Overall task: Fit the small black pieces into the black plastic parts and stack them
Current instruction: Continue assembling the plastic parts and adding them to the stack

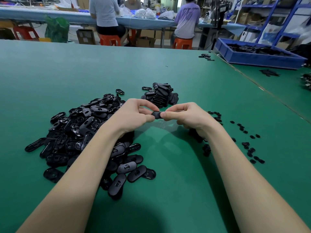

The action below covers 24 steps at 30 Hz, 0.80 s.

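Left hand [134, 113] and right hand [183, 115] both pinching one black plastic part [157, 114] with curled fingertips. At two o'clock, blue bin [255, 58] holding black parts.

Green table mat [84, 68] — fills most of the frame. Blue bin [255, 57], upper right. Blue shelving [277, 15], top right. Two seated people [104, 15] [187, 21] on orange stools [110, 40], top centre — at a blue-covered bench [42, 15]. Green bag [57, 29], upper left.
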Each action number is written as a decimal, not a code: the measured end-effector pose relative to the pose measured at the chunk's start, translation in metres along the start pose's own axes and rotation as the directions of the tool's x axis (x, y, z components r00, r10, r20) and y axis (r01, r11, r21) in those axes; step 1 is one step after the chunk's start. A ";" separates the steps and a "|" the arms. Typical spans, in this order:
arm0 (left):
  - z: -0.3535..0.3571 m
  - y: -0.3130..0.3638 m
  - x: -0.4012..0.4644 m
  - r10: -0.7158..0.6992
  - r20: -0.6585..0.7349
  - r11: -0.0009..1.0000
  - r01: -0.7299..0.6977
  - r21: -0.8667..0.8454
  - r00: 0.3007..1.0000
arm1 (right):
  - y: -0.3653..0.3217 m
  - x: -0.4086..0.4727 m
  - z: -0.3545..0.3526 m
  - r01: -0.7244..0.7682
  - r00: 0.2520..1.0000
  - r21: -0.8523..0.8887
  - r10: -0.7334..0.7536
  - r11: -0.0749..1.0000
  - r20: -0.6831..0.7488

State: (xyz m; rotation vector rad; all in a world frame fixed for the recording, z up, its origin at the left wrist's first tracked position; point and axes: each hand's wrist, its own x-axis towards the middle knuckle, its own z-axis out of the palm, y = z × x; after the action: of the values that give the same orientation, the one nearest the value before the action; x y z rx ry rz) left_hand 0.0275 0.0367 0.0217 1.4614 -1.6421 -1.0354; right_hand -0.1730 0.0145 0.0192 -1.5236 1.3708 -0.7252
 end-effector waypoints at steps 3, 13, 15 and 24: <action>-0.001 0.000 -0.002 0.002 0.021 1.000 -0.001 -0.006 1.000 | 0.002 0.000 0.002 -0.002 1.000 0.013 0.002 1.000 0.001; 0.004 0.000 0.001 -0.046 -0.026 0.998 0.045 -0.043 0.999 | -0.002 0.006 0.001 0.055 0.998 -0.077 -0.055 0.996 -0.001; 0.006 -0.002 0.003 -0.029 -0.054 0.999 0.030 0.019 0.998 | -0.005 0.007 0.001 0.078 0.997 -0.101 -0.078 0.992 0.005; 0.007 -0.001 0.002 0.059 -0.077 0.949 -0.032 0.313 0.995 | -0.007 0.011 0.011 0.067 0.989 -0.265 -0.099 0.962 -0.110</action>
State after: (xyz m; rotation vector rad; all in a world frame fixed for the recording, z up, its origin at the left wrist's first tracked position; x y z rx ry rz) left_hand 0.0216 0.0354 0.0182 1.6353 -1.8292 -0.6988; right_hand -0.1578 0.0068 0.0194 -1.7765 1.5491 -0.7215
